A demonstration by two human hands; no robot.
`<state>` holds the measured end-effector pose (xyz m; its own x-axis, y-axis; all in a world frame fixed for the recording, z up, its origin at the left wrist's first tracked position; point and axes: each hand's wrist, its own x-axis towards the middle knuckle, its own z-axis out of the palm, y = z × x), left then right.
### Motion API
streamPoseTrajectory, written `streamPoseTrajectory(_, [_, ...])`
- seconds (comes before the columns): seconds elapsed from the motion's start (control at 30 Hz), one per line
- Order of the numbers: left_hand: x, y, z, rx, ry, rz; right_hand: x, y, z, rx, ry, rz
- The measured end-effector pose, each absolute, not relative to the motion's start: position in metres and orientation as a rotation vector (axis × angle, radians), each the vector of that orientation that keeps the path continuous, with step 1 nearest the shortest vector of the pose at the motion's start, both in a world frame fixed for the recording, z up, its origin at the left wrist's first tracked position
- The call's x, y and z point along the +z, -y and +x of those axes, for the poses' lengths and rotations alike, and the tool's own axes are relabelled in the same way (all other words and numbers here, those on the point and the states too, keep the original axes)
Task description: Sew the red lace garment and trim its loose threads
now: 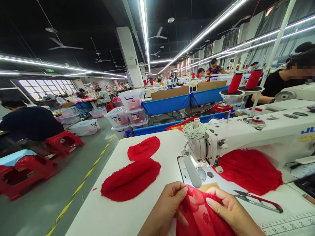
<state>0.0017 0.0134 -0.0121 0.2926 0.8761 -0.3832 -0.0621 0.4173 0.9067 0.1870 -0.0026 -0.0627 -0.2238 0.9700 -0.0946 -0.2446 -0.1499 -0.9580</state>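
Note:
Both hands hold up a sheer red lace fabric piece close to the front of a white sewing machine. My left hand pinches its upper left edge between thumb and fingers. On the right side, my right hand grips the same cloth, thumb pressed on top. The fabric's lower part runs out of the frame. Just right of the right hand lie thread snips with dark blades. A red cloth panel rests under the machine arm. Two more red pieces, a larger one and a smaller one, lie flat to the left.
A printed ruler strip runs along the table's right front. Two red thread cones stand on a holder behind the machine. Stacked clear bins and red stools stand on the floor; co-workers sit at other tables.

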Motion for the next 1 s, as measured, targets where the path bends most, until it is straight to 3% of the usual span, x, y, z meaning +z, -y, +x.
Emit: streamPoseTrajectory(1.0, [-0.042, -0.017, 0.013, 0.88, -1.072, 0.989, -0.064, 0.007, 0.188, 1.631, 1.084, -1.007])
